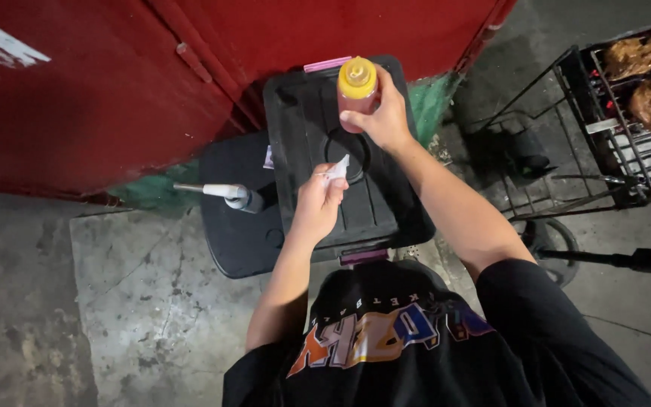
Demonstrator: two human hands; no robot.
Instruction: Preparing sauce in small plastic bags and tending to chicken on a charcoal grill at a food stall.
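Two hands: right hand (386,120) grips squeeze bottle (357,89) over black bin lid (307,128).

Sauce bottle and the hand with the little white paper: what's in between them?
Only the black bin lid with its round dent, seen in the head view, shows between the sauce bottle and the left hand.

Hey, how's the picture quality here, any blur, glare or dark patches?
Head view: fairly sharp on the squeeze bottle in the right hand and the white scrap in the left hand; black bin lid shows soft sheen; grill corner is dim; wide-angle bending at edges.
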